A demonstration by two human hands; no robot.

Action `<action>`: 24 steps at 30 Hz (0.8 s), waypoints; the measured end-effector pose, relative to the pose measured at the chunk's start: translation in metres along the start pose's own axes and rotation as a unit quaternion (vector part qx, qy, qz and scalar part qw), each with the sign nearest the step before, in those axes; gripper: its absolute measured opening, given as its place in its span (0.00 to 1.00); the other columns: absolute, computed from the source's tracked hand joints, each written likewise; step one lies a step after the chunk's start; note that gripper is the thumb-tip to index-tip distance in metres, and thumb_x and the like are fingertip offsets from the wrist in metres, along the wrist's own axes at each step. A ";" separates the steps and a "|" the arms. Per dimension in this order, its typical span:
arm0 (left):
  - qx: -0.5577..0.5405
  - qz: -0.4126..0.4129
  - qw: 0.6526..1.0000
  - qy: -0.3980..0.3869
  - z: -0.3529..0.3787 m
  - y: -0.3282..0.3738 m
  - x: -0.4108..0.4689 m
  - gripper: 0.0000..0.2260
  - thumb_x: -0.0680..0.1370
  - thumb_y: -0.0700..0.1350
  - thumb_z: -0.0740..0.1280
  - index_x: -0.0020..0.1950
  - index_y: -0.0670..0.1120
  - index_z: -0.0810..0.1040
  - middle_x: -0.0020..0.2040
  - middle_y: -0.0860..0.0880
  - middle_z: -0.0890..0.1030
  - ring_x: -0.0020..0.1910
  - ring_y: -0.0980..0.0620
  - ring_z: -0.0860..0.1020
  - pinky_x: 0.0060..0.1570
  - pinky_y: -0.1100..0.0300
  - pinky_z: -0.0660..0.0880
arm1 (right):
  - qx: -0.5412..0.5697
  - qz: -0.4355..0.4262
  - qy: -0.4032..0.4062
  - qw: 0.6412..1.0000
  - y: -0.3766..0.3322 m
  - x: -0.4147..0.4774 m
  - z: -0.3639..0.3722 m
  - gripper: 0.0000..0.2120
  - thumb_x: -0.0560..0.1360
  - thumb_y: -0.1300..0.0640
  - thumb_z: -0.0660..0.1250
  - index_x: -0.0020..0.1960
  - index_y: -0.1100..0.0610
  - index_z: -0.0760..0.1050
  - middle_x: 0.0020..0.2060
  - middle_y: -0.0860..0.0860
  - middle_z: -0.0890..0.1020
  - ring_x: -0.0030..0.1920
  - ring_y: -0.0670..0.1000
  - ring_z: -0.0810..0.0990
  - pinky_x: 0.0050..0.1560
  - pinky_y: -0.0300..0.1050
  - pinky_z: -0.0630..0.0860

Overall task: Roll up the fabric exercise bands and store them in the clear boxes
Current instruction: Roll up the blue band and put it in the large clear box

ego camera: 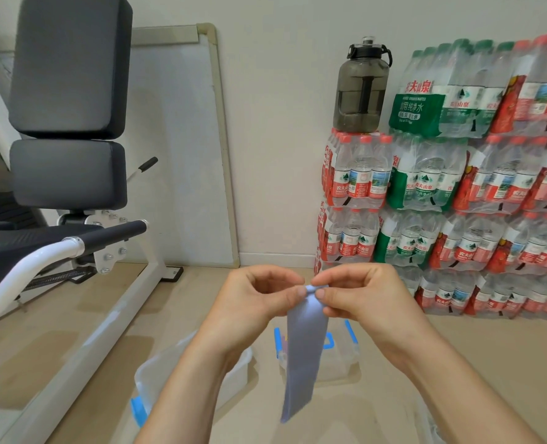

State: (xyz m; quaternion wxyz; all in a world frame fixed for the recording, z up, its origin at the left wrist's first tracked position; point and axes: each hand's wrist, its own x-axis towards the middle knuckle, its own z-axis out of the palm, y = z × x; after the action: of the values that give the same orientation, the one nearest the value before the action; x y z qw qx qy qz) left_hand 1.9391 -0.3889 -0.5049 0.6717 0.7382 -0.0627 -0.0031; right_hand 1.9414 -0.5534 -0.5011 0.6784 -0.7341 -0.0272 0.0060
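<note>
While the band (pixel 304 347) hangs from its top end, the left grip (pixel 259 294) and the right grip (pixel 358 293) each pinch that end between thumb and fingers, thumbs almost touching. Below on the floor (pixel 474 357) sit two clear boxes: the left box (pixel 157 376) under the left forearm, the right box (pixel 342 363) behind the band, blue latches showing.
</note>
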 end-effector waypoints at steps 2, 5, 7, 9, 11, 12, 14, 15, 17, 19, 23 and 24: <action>-0.030 -0.008 0.999 -0.016 0.001 0.001 -0.002 0.06 0.73 0.41 0.71 0.46 0.39 0.84 0.44 0.41 0.85 0.42 0.49 0.84 0.47 0.53 0.80 | 0.007 -0.004 0.003 1.000 0.000 0.000 0.000 0.09 0.69 0.70 0.70 0.40 0.58 0.84 0.34 0.52 0.85 0.32 0.44 0.82 0.35 0.35 0.76; -0.019 -0.003 1.000 -0.003 0.003 0.001 -0.001 0.06 0.73 0.40 0.72 0.46 0.39 0.85 0.42 0.41 0.86 0.41 0.47 0.84 0.46 0.53 0.80 | 0.015 -0.010 0.001 1.000 0.000 0.000 0.002 0.08 0.70 0.70 0.70 0.40 0.59 0.84 0.34 0.52 0.85 0.33 0.44 0.82 0.34 0.35 0.76; -0.018 0.000 1.000 0.016 0.004 0.000 0.000 0.05 0.72 0.39 0.73 0.45 0.39 0.85 0.41 0.41 0.86 0.40 0.47 0.84 0.44 0.54 0.80 | 0.025 -0.012 -0.007 1.000 0.001 0.001 0.003 0.08 0.70 0.71 0.69 0.40 0.60 0.83 0.34 0.52 0.85 0.35 0.46 0.82 0.35 0.36 0.77; -0.029 0.001 0.999 0.032 0.005 0.000 0.001 0.04 0.71 0.37 0.73 0.44 0.38 0.85 0.40 0.41 0.86 0.39 0.48 0.84 0.42 0.56 0.80 | 0.042 -0.011 -0.027 0.999 0.002 0.001 0.002 0.09 0.71 0.71 0.68 0.41 0.60 0.83 0.35 0.52 0.85 0.37 0.47 0.83 0.37 0.38 0.79; -0.048 0.002 0.998 0.047 0.005 0.000 0.001 0.04 0.69 0.35 0.74 0.43 0.38 0.85 0.39 0.41 0.86 0.38 0.49 0.84 0.39 0.60 0.81 | 0.078 -0.001 -0.049 0.996 0.003 0.001 0.000 0.09 0.72 0.70 0.68 0.43 0.58 0.84 0.38 0.53 0.85 0.40 0.49 0.83 0.41 0.40 0.79; -0.055 0.001 0.997 0.056 0.005 0.000 0.001 0.04 0.69 0.34 0.74 0.42 0.38 0.84 0.38 0.42 0.86 0.37 0.50 0.84 0.38 0.61 0.80 | 0.101 0.007 -0.055 0.993 0.003 0.002 0.000 0.08 0.72 0.69 0.68 0.44 0.58 0.84 0.39 0.54 0.85 0.41 0.49 0.83 0.41 0.41 0.80; -0.060 0.001 0.996 0.069 0.005 -0.001 0.003 0.04 0.68 0.34 0.75 0.42 0.39 0.84 0.37 0.43 0.86 0.37 0.50 0.84 0.38 0.62 0.80 | 0.127 0.022 -0.052 0.990 0.005 0.003 -0.001 0.05 0.72 0.65 0.70 0.47 0.59 0.83 0.42 0.56 0.85 0.43 0.50 0.84 0.40 0.41 0.80; -0.059 0.000 0.996 0.074 0.004 -0.001 0.003 0.05 0.68 0.34 0.75 0.42 0.40 0.84 0.37 0.43 0.86 0.37 0.50 0.84 0.38 0.62 0.80 | 0.126 0.027 -0.048 0.990 0.006 0.003 0.000 0.05 0.72 0.63 0.70 0.47 0.59 0.83 0.43 0.57 0.85 0.43 0.50 0.84 0.39 0.40 0.80; -0.052 -0.004 0.995 0.083 0.004 -0.003 0.005 0.06 0.67 0.34 0.76 0.42 0.40 0.84 0.39 0.42 0.86 0.39 0.49 0.84 0.40 0.61 0.80 | 0.116 0.031 -0.039 0.992 0.008 0.005 0.001 0.05 0.72 0.63 0.70 0.47 0.60 0.83 0.45 0.58 0.86 0.44 0.50 0.84 0.38 0.39 0.80; -0.036 -0.005 0.996 0.086 0.004 -0.005 0.005 0.06 0.68 0.35 0.76 0.43 0.41 0.84 0.40 0.43 0.86 0.41 0.49 0.84 0.42 0.63 0.80 | 0.108 0.025 -0.026 0.994 0.010 0.006 0.002 0.06 0.72 0.66 0.70 0.47 0.61 0.83 0.45 0.58 0.86 0.44 0.50 0.84 0.39 0.39 0.79; 0.032 0.008 0.998 0.044 0.003 -0.005 0.002 0.03 0.72 0.39 0.74 0.45 0.45 0.85 0.40 0.45 0.86 0.39 0.51 0.83 0.41 0.63 0.80 | 0.082 0.003 -0.002 0.997 0.011 0.007 0.003 0.07 0.70 0.67 0.72 0.46 0.59 0.82 0.41 0.56 0.86 0.41 0.49 0.84 0.38 0.38 0.78; 0.037 0.010 0.999 0.033 0.004 -0.004 0.001 0.03 0.72 0.40 0.73 0.45 0.45 0.85 0.40 0.45 0.86 0.36 0.53 0.82 0.38 0.64 0.78 | 0.080 0.001 0.006 0.997 0.011 0.007 0.003 0.07 0.70 0.68 0.72 0.46 0.59 0.82 0.39 0.55 0.86 0.40 0.48 0.83 0.36 0.37 0.77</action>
State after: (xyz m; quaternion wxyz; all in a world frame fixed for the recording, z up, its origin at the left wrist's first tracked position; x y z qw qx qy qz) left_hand 1.9406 -0.3922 -0.5092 0.6452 0.7619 -0.0475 0.0301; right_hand 1.9486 -0.5513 -0.5116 0.7352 -0.6775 -0.0220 0.0046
